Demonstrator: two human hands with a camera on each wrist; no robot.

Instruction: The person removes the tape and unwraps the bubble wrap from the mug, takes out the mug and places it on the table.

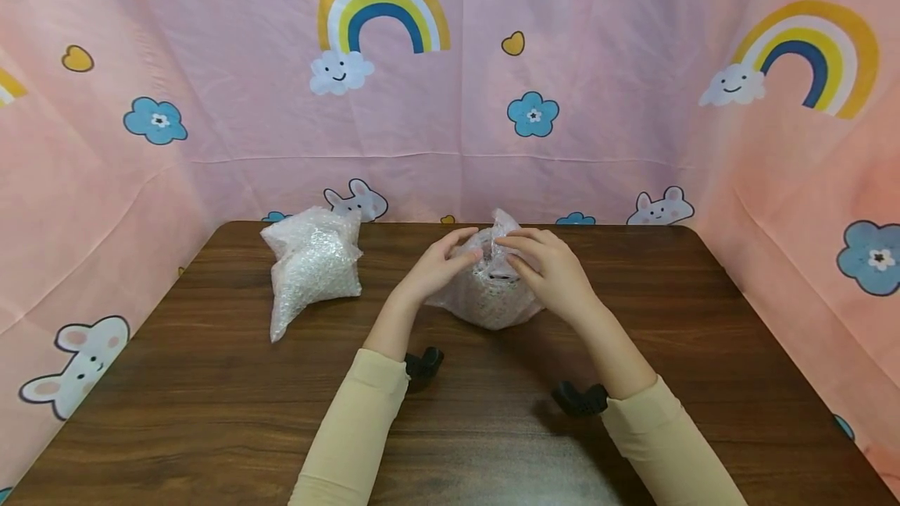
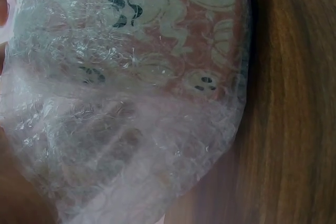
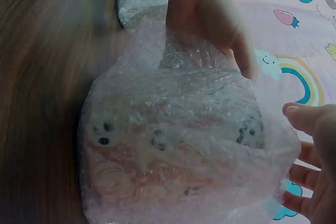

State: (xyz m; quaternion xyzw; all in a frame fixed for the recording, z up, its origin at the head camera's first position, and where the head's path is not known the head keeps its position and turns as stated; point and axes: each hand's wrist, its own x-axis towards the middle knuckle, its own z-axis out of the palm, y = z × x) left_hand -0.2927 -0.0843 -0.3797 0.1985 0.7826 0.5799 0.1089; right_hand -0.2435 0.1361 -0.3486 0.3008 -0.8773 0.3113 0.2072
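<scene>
A bundle in clear bubble wrap (image 1: 492, 307) sits on the table between the two hands. Through the plastic in the right wrist view, the wrapped object (image 3: 173, 150) shows orange-pink with pale figures and black-spotted faces; its exact kind is hidden. The left hand (image 1: 437, 265) rests against the bundle's left side, thumb and fingers apart. At the upper right, the right hand (image 1: 551, 268) touches the wrap with spread, slightly bent fingers. A loose flap of wrap (image 1: 505, 221) stands up between the hands.
Another bubble-wrapped bundle (image 1: 316, 260) lies at the back left of the dark wooden table (image 1: 485, 428). Behind the table hangs a pink cloth (image 1: 598, 45) printed with rainbows, flowers and rabbits. Black wrist devices (image 1: 582, 399) sit under both forearms.
</scene>
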